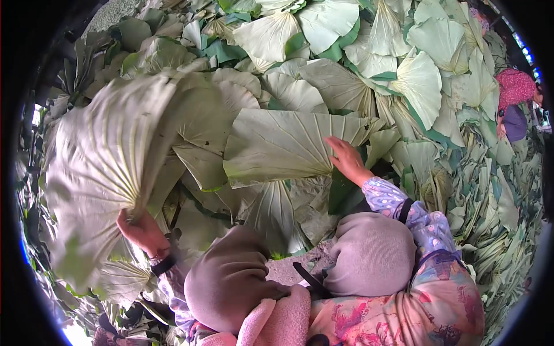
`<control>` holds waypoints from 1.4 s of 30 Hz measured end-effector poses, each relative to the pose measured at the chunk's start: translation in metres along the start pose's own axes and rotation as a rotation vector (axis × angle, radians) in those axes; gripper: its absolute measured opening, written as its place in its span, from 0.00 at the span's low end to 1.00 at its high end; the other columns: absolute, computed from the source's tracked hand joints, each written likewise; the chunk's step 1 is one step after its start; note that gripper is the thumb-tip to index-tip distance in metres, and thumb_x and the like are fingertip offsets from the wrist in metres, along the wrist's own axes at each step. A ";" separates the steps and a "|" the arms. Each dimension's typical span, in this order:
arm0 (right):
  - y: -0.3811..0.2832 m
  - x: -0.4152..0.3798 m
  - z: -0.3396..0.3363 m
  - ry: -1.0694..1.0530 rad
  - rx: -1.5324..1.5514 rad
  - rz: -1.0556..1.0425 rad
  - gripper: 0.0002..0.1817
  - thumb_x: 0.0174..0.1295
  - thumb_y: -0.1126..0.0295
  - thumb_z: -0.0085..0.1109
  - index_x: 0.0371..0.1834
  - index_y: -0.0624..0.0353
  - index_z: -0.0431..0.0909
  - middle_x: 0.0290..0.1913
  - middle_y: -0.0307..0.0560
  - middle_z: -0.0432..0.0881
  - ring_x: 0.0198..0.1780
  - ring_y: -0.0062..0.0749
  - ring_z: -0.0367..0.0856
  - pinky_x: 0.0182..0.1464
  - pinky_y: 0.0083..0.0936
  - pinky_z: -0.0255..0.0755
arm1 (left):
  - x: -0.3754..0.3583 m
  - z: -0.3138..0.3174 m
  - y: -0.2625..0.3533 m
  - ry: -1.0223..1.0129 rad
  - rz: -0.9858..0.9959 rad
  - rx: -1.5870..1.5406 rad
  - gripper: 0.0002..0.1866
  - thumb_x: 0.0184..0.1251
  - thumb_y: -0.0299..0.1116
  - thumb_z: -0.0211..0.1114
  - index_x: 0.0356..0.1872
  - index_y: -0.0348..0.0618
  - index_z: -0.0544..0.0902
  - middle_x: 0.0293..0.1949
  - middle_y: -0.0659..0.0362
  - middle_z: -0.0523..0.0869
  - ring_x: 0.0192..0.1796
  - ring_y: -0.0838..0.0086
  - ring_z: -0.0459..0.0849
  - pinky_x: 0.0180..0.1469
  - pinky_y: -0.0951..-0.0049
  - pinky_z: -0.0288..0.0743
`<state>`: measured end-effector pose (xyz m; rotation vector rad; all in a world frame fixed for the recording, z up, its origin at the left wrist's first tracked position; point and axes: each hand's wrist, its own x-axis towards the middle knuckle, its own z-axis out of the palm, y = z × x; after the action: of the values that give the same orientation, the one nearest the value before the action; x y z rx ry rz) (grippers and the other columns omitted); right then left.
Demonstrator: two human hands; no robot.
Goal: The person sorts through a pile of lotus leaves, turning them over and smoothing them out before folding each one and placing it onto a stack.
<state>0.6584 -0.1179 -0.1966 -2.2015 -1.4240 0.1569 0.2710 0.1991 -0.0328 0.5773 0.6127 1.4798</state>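
My left hand is closed around the gathered base of a large pale green lotus leaf. That leaf fans upward on the left, its outer edges smeared by motion. My right hand has its fingers stretched out over the right part of a folded lotus leaf in front of my knees. Veins on this folded leaf spread from its right side toward the left. Another leaf lies between it and my knees, fanned out with its ribs showing.
Heaped lotus leaves cover the far side, and a dense pile of leaves runs along the right. Another person in a pink top is at the far right. My bent knees are close to the work area.
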 end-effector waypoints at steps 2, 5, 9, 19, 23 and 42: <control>0.003 -0.019 0.014 -0.103 -0.070 0.006 0.33 0.43 0.73 0.63 0.58 0.54 0.65 0.59 0.49 0.66 0.61 0.45 0.62 0.60 0.37 0.61 | 0.015 -0.030 0.003 -0.105 -0.026 -0.026 0.08 0.57 0.28 0.56 0.35 0.34 0.74 0.37 0.52 0.78 0.43 0.66 0.76 0.53 0.66 0.69; -0.005 -0.034 0.030 -0.255 -0.160 0.021 0.34 0.42 0.69 0.65 0.58 0.54 0.65 0.65 0.48 0.58 0.67 0.48 0.51 0.63 0.42 0.54 | 0.013 -0.030 -0.001 -0.029 -0.038 -0.034 0.08 0.58 0.29 0.54 0.35 0.34 0.74 0.37 0.51 0.79 0.43 0.65 0.77 0.53 0.66 0.69; 0.014 -0.019 0.040 -0.060 -0.259 -0.035 0.24 0.47 0.68 0.61 0.51 0.54 0.71 0.55 0.49 0.69 0.61 0.45 0.62 0.58 0.38 0.61 | 0.001 -0.028 -0.007 0.010 -0.024 0.058 0.08 0.59 0.29 0.54 0.33 0.34 0.75 0.36 0.51 0.79 0.41 0.65 0.77 0.51 0.66 0.69; 0.058 0.076 -0.085 0.664 1.119 0.393 0.12 0.61 0.69 0.51 0.42 0.68 0.73 0.37 0.41 0.77 0.39 0.21 0.73 0.43 0.17 0.66 | -0.017 0.006 0.003 -0.096 -0.059 0.162 0.08 0.56 0.27 0.59 0.36 0.35 0.76 0.40 0.55 0.78 0.43 0.71 0.76 0.51 0.67 0.69; 0.046 0.077 -0.128 0.914 1.099 0.375 0.14 0.62 0.70 0.50 0.45 0.69 0.72 0.42 0.43 0.76 0.44 0.22 0.72 0.49 0.18 0.64 | -0.025 0.005 -0.010 -0.190 0.012 0.566 0.09 0.53 0.20 0.58 0.37 0.39 0.78 0.40 0.54 0.79 0.44 0.70 0.76 0.49 0.69 0.70; -0.191 0.092 -0.019 -0.131 0.502 -0.681 0.20 0.57 0.60 0.56 0.50 0.57 0.75 0.52 0.43 0.75 0.47 0.37 0.71 0.52 0.31 0.67 | -0.080 0.042 -0.116 -0.376 -0.743 0.418 0.14 0.58 0.33 0.59 0.43 0.38 0.71 0.36 0.59 0.76 0.39 0.74 0.76 0.43 0.72 0.72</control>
<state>0.5495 0.0173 -0.0742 -1.2533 -1.8762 0.3703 0.3843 0.1183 -0.0807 0.8137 0.7356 0.5259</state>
